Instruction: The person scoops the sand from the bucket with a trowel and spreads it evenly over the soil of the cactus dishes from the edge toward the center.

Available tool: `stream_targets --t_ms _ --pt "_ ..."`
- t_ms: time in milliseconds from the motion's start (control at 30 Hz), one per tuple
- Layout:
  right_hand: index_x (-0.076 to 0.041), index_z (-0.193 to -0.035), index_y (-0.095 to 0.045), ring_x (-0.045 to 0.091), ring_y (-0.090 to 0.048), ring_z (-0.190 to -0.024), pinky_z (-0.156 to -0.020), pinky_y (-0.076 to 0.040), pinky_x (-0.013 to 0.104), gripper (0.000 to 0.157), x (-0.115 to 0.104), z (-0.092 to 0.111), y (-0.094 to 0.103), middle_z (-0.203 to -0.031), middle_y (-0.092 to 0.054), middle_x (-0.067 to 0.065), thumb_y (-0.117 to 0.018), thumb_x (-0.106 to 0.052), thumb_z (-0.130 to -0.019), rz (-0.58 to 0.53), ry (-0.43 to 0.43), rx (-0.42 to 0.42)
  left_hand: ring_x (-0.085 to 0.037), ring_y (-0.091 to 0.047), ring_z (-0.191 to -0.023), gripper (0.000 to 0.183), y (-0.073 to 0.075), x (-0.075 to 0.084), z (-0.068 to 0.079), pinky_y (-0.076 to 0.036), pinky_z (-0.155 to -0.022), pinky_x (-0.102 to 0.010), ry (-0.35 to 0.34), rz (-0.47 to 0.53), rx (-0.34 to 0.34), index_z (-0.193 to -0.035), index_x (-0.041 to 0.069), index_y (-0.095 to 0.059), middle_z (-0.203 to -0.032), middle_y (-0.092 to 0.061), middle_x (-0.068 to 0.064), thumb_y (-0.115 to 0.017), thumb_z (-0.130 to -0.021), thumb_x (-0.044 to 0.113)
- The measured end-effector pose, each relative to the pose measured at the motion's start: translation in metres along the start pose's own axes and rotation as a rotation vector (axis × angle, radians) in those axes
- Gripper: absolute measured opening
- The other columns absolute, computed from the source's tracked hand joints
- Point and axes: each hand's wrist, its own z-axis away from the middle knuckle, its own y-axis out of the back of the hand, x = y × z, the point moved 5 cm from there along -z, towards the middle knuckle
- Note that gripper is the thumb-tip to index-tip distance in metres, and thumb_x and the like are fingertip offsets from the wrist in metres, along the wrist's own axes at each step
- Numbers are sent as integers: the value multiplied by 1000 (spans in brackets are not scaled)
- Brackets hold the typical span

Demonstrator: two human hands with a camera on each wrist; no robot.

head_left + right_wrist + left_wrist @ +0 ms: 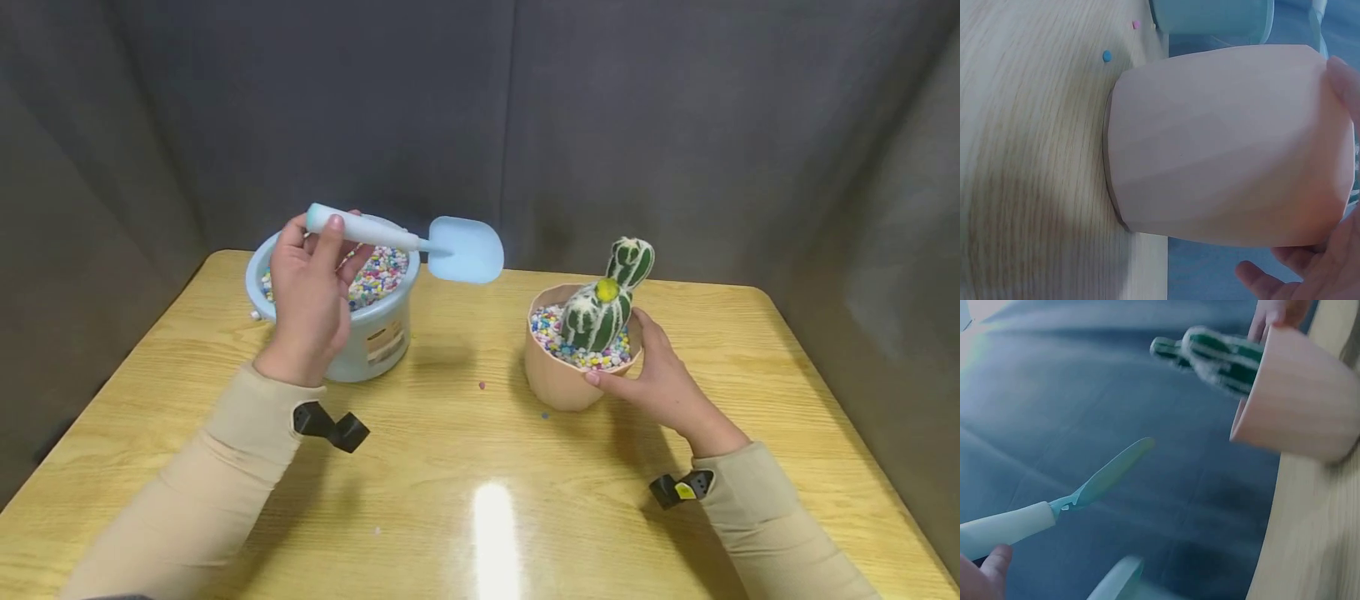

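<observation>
My left hand [311, 287] grips the white handle of a small light-blue shovel [467, 250], raised over the bucket with its blade pointing right. No pebbles show on the blade. Below it stands a light-blue bucket [375, 346] holding many small coloured pebbles [381, 275]. On the right, my right hand [663, 379] holds the rim of a peach plant pot [558, 379], thumb at the near side and fingers round the far right. A green cactus [596, 321] with white fuzz and a yellow flower stands in the pot, leaning right, with coloured pebbles around its base.
The wooden table [420, 467] bears a few stray pebbles, one reddish [482, 385] and one blue [545, 415], between bucket and pot. A white pebble [255, 315] lies left of the bucket. Dark curtains [360, 100] close off the back and sides.
</observation>
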Motion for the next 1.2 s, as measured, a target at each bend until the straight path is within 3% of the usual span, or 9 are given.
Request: stream_targets --t_ms 233,633,933,1200 --pt "1 -162 -11 48 -18 -150 -118 -22 71 109 3 3 3 -163 -18 31 -84 -31 -87 -18 9 4 -25 -66 -112 15 34 23 -11 -56 -97 -34 29 -40 50 -120 2 -54 -122 -58 -15 -56 -106 7" --pt "2 -162 -12 48 -20 -149 -118 -22 71 108 3 3 3 -161 -20 32 -84 -29 -87 -8 12 10 -22 -68 -92 12 73 46 -26 -60 -86 -30 -38 -31 141 -115 0 -55 -112 -60 -17 -60 -103 2" --pt "1 -162 -9 49 -18 -150 -118 -21 71 110 2 3 2 -162 -16 32 -84 -28 -88 -7 -1 1 -18 -68 -99 16 99 68 -36 -60 -85 -21 -73 -220 199 -118 5 -56 -117 -62 -12 -62 -103 8" --pt "2 -162 -10 49 -19 -150 -118 -22 70 109 0 4 2 -161 -18 32 -84 -27 -87 -11 8 7 -15 -67 -93 10 118 80 -43 -59 -79 -18 -86 -287 246 -111 8 -58 -112 -62 -10 -62 -103 7"
